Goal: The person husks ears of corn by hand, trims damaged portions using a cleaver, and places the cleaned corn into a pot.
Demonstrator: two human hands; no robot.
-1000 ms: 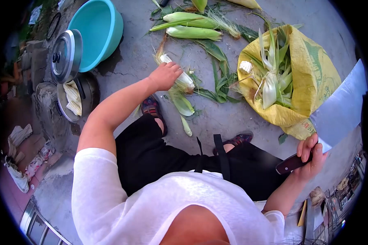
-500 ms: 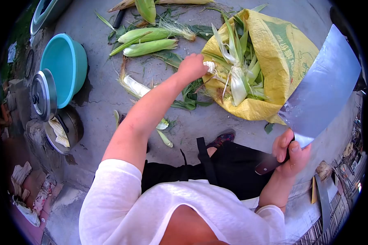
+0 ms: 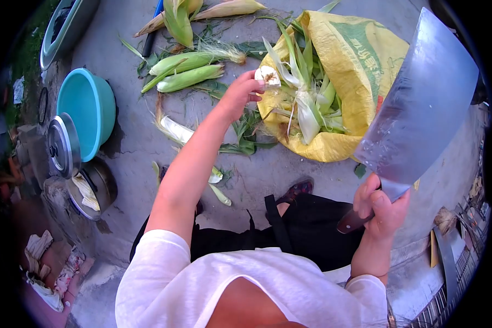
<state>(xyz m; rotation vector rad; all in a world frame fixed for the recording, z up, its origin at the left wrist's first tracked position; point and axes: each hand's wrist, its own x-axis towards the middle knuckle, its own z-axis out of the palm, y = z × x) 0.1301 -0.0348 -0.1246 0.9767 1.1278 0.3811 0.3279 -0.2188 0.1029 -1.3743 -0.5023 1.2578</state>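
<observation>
My left hand (image 3: 239,97) reaches over the near-left rim of a yellow woven sack (image 3: 333,150). Its thumb and fingers pinch a short whitish piece of corn cob (image 3: 268,77) with a brownish spot on its face. Green and pale corn husks (image 3: 311,109) fill the mouth of the sack. On the right, my right hand (image 3: 381,208) is wrapped around the dark wooden handle of a cleaver (image 3: 421,104). The broad blade points up and away, partly covering the sack's right side. A partly husked ear of corn (image 3: 176,130) lies on the ground beyond my left forearm.
Two green ears of corn (image 3: 191,77) and loose husks (image 3: 224,7) lie farther out on the concrete. At left stand a turquoise basin (image 3: 105,112), a pot lid (image 3: 63,146) and a metal pot (image 3: 105,183). A long blade (image 3: 447,262) rests at lower right.
My left hand has shifted left, away from the husks, and turned so the corn cob piece shows more. My right hand still holds the cleaver, its blade slightly higher in view.
</observation>
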